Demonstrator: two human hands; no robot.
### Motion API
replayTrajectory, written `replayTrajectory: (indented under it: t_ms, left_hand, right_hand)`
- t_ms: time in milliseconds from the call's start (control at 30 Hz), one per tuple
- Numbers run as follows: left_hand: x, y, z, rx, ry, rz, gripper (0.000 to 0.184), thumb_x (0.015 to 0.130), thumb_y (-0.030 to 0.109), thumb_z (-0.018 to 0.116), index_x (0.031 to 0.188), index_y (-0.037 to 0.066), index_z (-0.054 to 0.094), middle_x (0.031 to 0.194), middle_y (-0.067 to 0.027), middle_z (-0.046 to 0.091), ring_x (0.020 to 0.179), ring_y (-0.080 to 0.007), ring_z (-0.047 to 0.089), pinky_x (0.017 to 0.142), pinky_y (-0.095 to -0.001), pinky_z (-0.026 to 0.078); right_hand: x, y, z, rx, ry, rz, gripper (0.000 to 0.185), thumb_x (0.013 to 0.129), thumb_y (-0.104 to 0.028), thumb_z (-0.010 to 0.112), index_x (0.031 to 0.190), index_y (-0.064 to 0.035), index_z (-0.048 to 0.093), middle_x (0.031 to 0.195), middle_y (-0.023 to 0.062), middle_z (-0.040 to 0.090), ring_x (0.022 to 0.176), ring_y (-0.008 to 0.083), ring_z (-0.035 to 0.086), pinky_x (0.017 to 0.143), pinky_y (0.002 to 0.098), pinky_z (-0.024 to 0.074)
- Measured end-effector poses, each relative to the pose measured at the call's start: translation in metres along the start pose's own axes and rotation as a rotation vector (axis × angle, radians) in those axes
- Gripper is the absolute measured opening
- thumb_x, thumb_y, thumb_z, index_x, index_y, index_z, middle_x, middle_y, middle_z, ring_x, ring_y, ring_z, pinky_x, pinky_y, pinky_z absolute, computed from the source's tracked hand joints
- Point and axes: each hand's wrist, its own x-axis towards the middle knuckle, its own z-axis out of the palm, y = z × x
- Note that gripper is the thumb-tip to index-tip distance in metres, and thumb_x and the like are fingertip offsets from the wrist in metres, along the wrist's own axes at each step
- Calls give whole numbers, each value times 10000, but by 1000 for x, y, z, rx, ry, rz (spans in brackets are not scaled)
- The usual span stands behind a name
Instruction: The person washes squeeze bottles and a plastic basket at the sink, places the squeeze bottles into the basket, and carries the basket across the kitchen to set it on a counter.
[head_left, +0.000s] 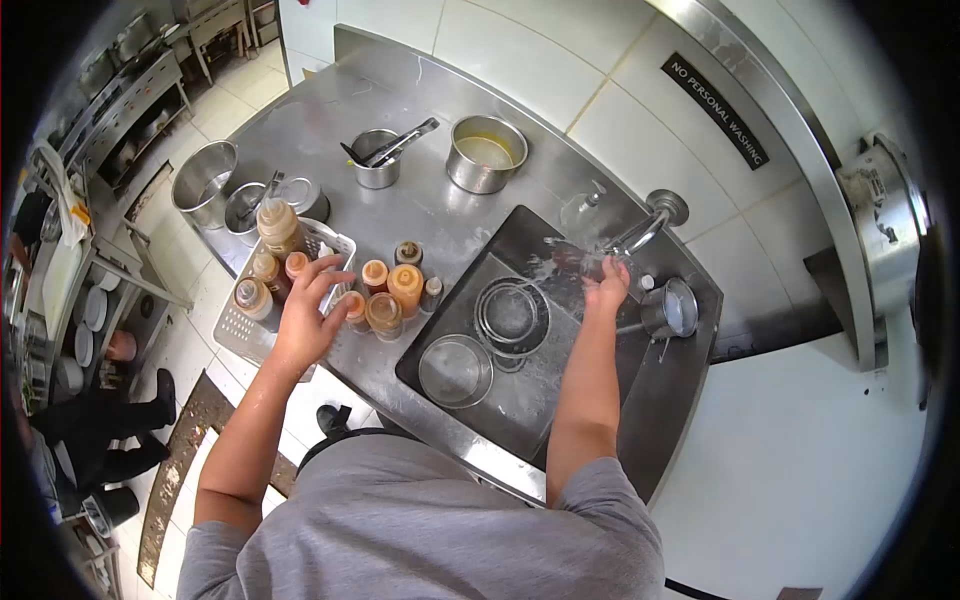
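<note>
My left hand (312, 312) hovers at the edge of a white perforated basket (232, 328), fingers spread and nothing held. Sauce bottles with orange contents (405, 287) stand in a group just right of its fingertips, and a pale-capped squeeze bottle (278, 225) is in the basket with several others. Under the tap (640, 237) is my right hand (606, 288), palm turned up with fingers loosely apart. Water splashes off it to the left, blurring that spot. Below, round strainers (512, 318) and a clear round container (455, 371) lie in the sink (535, 400).
On the steel counter (330, 120) stand a pot with yellowish residue (486, 153), a small pot holding utensils (377, 172) and an empty steel pot (205, 183). A small saucepan (671, 308) sits right of the tap. At far left another person's legs (110, 430) show near shelves.
</note>
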Motion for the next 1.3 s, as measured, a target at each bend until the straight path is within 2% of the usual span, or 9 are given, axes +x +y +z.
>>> replayTrajectory:
  t_ms: [167, 267, 367, 567, 733, 800, 967, 1167, 1300]
  left_hand:
    - [-11, -22, -25, -99, 42, -72, 319, 764, 23, 680, 1074, 68, 623, 1270, -115, 532, 1190, -296, 510, 962, -372, 427]
    - [-27, -35, -56, -79, 86, -147, 314, 765, 10, 671, 1070, 68, 625, 1270, -119, 538, 1194, -295, 512, 988, -370, 411]
    - [-53, -63, -92, -33, 167, -187, 297, 774, 9, 661, 1064, 66, 628, 1248, -123, 553, 1178, -304, 520, 998, -374, 408]
    - [-88, -98, -131, -8, 266, -265, 253, 785, 27, 662, 1033, 66, 630, 1206, -115, 577, 1153, -300, 534, 976, -372, 422]
    - [-91, -104, -131, -119, 232, -235, 270, 791, 19, 654, 1054, 74, 629, 1189, -119, 581, 1122, -305, 552, 955, -371, 437]
    - [-90, -101, -130, -149, 208, -190, 275, 790, 15, 653, 1057, 75, 628, 1190, -120, 580, 1121, -304, 553, 948, -370, 441]
    - [-91, -84, -125, -228, 131, -126, 278, 790, 0, 645, 1059, 65, 626, 1194, -123, 574, 1107, -300, 555, 900, -366, 465]
    - [-113, -43, -96, -553, -198, -208, 264, 826, -45, 593, 1067, 57, 629, 1036, -70, 619, 908, -152, 609, 754, -266, 487]
    - [-114, -32, -34, -694, -653, -416, 464, 810, -26, 621, 1256, 42, 511, 1168, -111, 570, 1067, -186, 572, 812, -299, 506]
  right_hand:
    - [-25, -31, 14, 266, 236, -54, 392, 845, -5, 639, 1187, -78, 462, 1125, 68, 562, 1050, 240, 559, 753, 593, 469]
    - [-48, -44, 23, -59, 364, -196, 364, 831, 36, 635, 1142, -75, 481, 1041, 79, 561, 934, 203, 557, 745, 397, 508]
    - [-87, -63, 31, -436, 122, -381, 336, 787, 8, 701, 1070, -80, 542, 988, 56, 561, 869, 166, 557, 716, 327, 475]
    - [-274, -128, 164, -136, -483, -83, 337, 858, -100, 667, 1154, -89, 507, 1078, 76, 555, 936, 206, 595, 742, 404, 565]
    - [-387, -74, 242, -427, -876, 112, 341, 786, -152, 741, 1085, -107, 582, 1043, 61, 555, 929, 193, 588, 761, 332, 536]
    - [-402, -1, 252, -742, -1048, -187, 312, 783, -157, 731, 1059, -103, 596, 860, 34, 578, 771, 139, 594, 619, 250, 476]
    - [-437, 102, 263, -966, -1193, -384, 293, 724, -23, 714, 986, -51, 587, 1063, 174, 602, 1014, 371, 574, 855, 377, 461]
    - [-385, 19, 214, -643, -854, -897, 437, 747, 61, 606, 1154, -87, 545, 1225, 155, 553, 1130, 304, 548, 964, 372, 429]
    - [-277, 43, 136, -738, -628, -423, 587, 687, 71, 605, 1245, -83, 509, 1255, 167, 539, 1161, 286, 521, 977, 362, 420]
